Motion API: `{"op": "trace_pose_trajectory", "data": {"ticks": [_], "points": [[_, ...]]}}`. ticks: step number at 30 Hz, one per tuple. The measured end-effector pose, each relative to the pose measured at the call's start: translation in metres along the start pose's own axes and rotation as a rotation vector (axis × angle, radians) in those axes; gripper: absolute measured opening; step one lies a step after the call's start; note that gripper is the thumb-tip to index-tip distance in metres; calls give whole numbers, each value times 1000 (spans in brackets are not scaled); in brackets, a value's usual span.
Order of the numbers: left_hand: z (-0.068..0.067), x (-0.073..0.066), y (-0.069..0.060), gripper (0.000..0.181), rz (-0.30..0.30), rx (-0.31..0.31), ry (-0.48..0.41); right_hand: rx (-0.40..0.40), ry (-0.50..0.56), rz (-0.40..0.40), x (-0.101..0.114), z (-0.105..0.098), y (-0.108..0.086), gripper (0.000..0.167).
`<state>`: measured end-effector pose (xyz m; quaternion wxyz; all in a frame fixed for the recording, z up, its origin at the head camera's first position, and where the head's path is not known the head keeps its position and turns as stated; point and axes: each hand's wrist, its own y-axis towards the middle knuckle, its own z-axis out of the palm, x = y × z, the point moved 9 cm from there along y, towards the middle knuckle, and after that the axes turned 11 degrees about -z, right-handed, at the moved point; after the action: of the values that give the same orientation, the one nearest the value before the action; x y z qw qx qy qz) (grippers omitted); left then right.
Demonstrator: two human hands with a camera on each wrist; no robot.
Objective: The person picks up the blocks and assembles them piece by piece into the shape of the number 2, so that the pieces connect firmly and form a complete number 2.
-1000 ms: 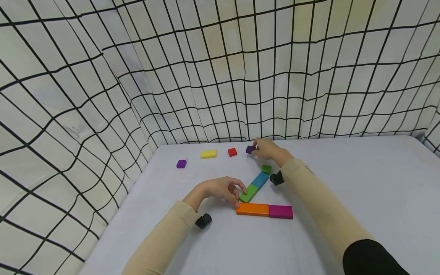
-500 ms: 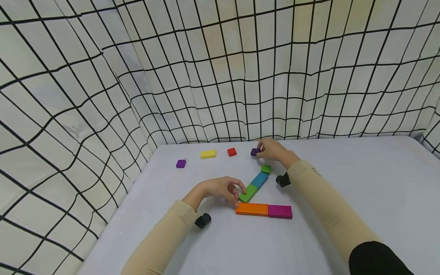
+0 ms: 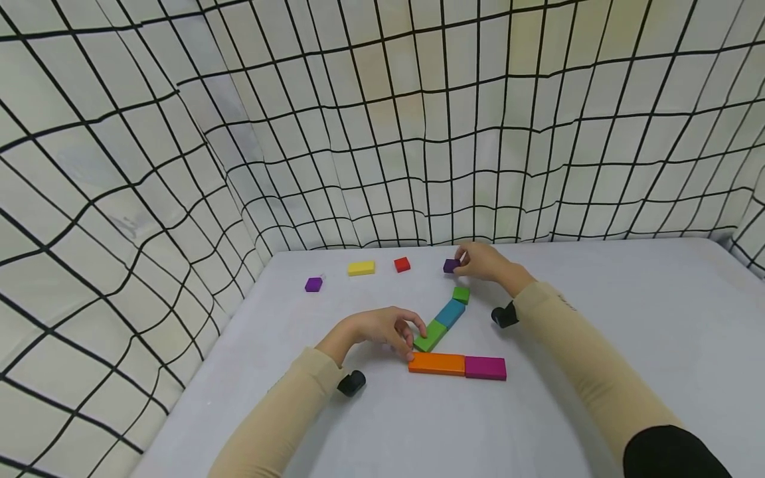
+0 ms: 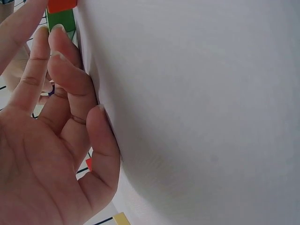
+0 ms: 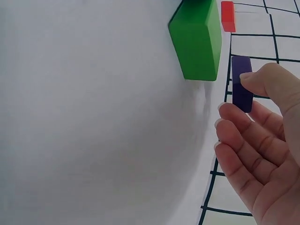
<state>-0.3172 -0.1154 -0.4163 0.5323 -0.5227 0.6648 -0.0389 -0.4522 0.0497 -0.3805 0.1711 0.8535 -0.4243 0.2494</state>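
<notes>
- Rightward moved the right hand and dark block, head view, beyond the small green block; left thumb was at the orange block's end.
- Left wrist: fingers bent loosely, thumb and forefinger apart.
- Right wrist: thumb and fingertips clamped the dark block.

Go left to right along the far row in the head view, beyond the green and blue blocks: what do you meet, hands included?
Purple block, yellow block, red block, dark purple block, right hand.
</notes>
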Motion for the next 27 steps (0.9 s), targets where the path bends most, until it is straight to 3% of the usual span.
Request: {"op": "trace_pose_trajectory", "data": {"ticks": [27], "points": [[-2,1,2,33,3,-11,11,16,0,-48,-5,1,-21,33]]}}
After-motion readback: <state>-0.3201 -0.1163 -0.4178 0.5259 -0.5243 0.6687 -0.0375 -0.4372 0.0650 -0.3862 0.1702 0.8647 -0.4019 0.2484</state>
